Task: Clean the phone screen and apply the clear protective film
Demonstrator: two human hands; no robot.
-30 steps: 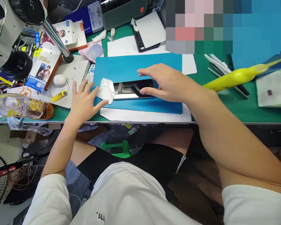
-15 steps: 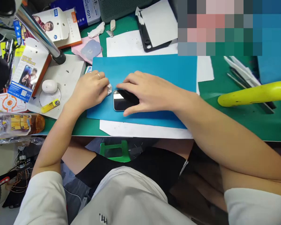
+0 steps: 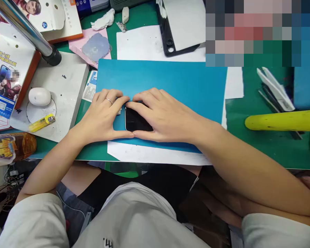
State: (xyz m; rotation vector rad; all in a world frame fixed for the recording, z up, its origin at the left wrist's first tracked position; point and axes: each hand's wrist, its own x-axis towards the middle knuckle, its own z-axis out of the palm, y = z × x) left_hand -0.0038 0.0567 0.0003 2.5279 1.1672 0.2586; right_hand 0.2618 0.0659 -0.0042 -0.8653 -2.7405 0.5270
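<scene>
A black-screened smartphone (image 3: pixel 136 120) lies face up on the blue mat (image 3: pixel 160 77). My right hand (image 3: pixel 165 115) spans it from the right, fingers along the far edge and thumb along the near edge, covering its right part. My left hand (image 3: pixel 102 115), with a ring on one finger, grips its left corners between index finger and thumb. The two thumb tips meet at the near edge, and the index fingertips almost meet at the far one. A scrap of white tissue (image 3: pixel 119 112) shows partly beneath my left fingers.
To the left, a pale block (image 3: pixel 67 89) bears an earbud case (image 3: pixel 39 96), a yellow lighter (image 3: pixel 42 123) and a metal post (image 3: pixel 33 32). A bottle (image 3: pixel 12 148) lies near the front edge. A yellow curved bar (image 3: pixel 281 120) reaches in from the right. A black tray-like piece (image 3: pixel 167 38) lies behind.
My left hand has moved right, from a closed hold on the tissue to the phone's left end. My right hand still spans the phone. The view has shifted closer.
</scene>
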